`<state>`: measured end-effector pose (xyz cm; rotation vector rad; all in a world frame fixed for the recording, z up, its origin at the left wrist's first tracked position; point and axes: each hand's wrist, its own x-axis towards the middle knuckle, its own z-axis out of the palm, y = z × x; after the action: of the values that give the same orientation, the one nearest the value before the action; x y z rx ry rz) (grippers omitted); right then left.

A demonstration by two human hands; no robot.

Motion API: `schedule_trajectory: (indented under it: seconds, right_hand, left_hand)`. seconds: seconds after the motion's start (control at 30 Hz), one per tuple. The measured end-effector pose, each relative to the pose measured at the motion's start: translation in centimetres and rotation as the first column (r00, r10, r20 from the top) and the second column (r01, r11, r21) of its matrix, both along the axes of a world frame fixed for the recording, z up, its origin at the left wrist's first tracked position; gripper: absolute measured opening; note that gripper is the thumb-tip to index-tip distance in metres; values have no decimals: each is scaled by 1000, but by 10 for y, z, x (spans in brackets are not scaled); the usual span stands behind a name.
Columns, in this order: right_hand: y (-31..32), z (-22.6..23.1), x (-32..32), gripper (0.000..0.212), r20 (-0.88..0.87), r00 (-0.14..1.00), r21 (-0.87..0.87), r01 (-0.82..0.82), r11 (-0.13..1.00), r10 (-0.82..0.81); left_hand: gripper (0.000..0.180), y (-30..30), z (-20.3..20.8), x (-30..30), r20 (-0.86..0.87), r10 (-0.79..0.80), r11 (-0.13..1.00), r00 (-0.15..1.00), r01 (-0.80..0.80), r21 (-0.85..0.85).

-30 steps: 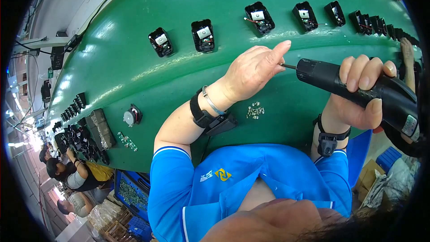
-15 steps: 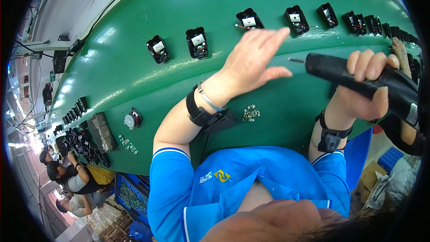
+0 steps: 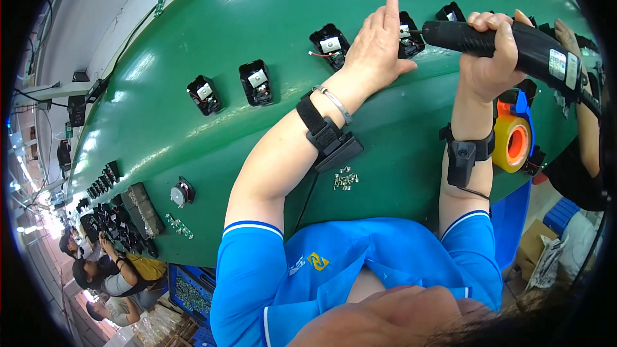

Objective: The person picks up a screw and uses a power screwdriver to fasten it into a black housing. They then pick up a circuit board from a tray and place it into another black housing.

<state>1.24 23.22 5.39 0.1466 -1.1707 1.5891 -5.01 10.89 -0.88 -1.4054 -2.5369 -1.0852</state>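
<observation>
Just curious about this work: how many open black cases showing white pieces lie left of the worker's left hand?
3: the leftmost case, the middle case, and the case nearest the left hand. Others might be hidden.

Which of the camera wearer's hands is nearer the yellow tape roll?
Right: the right hand is beyond the tape roll, slightly left; the left hand is farther off, well left.

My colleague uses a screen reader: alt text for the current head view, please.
A person's right hand holds a black power screwdriver, its bit at an open black housing, the left hand alongside. More housings line the green table; a pile of screws lies closer in.
</observation>
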Motion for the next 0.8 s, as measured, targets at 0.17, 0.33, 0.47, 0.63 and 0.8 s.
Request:
schedule_trajectory:
  seconds: [0.17,0.33,0.47,0.63,0.8]
  right_hand:
    - [-1,-4,-3,27,15,1000,28,3,1000,-3]
    - [0,-7,-5,27,42,999,28,23,999,-25]
    - [1,-11,-7,27,54,998,38,21,999,-23]
    - [1,-13,-9,27,69,998,29,13,999,-15]
    - [3,-16,-10,28,66,998,65,0,998,-4]
  left_hand:
    - [103,3,-11,-5,19,2,999,1000,-3,46]
    - [103,4,-9,-2,16,15,1000,1000,-15,27]
    - [101,4,-10,-2,12,20,999,1000,-21,35]
    - [101,3,-8,-1,21,23,999,1000,-23,24]
    - [100,2,-9,-3,16,-2,1000,1000,1,8]
